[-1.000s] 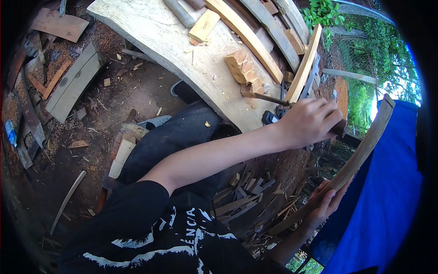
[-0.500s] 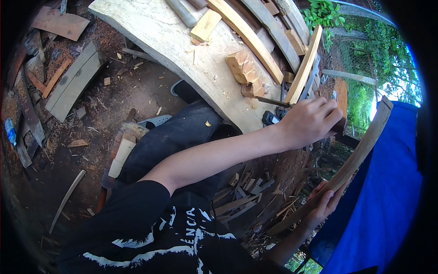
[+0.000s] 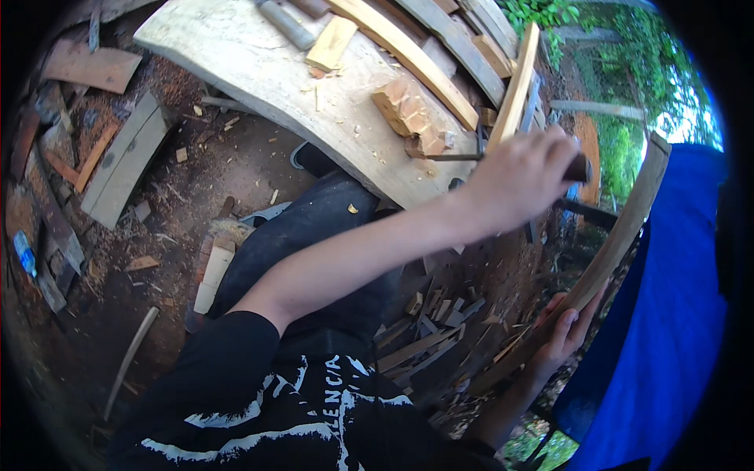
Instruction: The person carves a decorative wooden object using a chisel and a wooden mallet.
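Note:
My left hand (image 3: 528, 179) reaches across to the right in a closed fist. It grips a narrow-bladed tool (image 3: 580, 167) with a dark wooden handle, whose butt sticks out of the fist. The thin dark blade points left to the end of a roughly chopped wood block (image 3: 402, 108) lying on the thick pale slab (image 3: 338, 129). Whether the tip touches the block I cannot tell. Lower right, my right hand (image 3: 564, 326) is wrapped around a long grey-brown wooden stick (image 3: 614, 250), held slanting upward, thumb on its near side.
A small pale block (image 3: 331, 44), a grey cylinder (image 3: 286, 25) and long wood strips (image 3: 412, 53) lie on the slab. Planks (image 3: 129, 161) and scraps (image 3: 428, 337) litter the dirt floor. Blue cloth (image 3: 667, 314) hangs at right; a plastic bottle (image 3: 24, 253) lies far left.
My left hand and the tool handle have moved away from me, toward the far side. The view has shifted slightly. My right hand keeps its hold on the stick.

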`<state>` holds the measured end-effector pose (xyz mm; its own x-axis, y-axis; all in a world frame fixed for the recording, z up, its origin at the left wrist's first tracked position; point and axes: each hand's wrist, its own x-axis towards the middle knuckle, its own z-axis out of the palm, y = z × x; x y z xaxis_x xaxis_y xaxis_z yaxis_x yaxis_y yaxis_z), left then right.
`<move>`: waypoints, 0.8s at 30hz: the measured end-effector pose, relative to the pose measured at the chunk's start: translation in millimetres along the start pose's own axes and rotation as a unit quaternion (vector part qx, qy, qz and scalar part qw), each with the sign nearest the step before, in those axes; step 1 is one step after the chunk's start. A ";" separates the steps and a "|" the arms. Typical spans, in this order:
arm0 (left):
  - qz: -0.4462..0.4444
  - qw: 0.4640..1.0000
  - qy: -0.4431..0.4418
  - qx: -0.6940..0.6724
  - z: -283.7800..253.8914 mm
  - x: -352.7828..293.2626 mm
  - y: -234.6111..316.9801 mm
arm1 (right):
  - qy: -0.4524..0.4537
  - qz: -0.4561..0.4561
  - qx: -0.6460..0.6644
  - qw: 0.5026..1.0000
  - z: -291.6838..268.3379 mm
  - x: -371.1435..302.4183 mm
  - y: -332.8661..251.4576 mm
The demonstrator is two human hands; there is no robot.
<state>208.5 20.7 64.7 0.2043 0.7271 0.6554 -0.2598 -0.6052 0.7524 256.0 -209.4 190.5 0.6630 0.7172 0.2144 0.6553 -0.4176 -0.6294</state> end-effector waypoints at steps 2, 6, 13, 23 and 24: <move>-0.044 0.996 -0.070 -0.042 -20.2 11.9 -10.1 | 0.000 0.001 0.017 1.000 4.4 -5.3 -0.3; -0.071 0.985 -0.119 -0.106 -36.2 30.3 -37.9 | 0.003 0.008 0.063 0.998 13.2 -21.2 9.4; 0.020 0.996 0.008 -0.086 -33.9 49.3 -62.9 | 0.023 0.062 0.096 0.993 7.2 -51.9 38.3; -0.082 0.994 0.046 -0.063 -30.8 52.6 -46.8 | 0.046 0.093 0.111 0.988 -3.4 -70.5 64.3; -0.059 0.995 0.055 -0.056 -30.5 53.4 -49.2 | 0.046 0.097 0.123 0.987 -3.3 -71.7 67.3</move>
<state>203.5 99.1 60.7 0.1360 0.8254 0.5479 -0.3454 -0.4788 0.8071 253.7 -290.8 135.2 0.8043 0.5795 0.1316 0.4132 -0.3861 -0.8248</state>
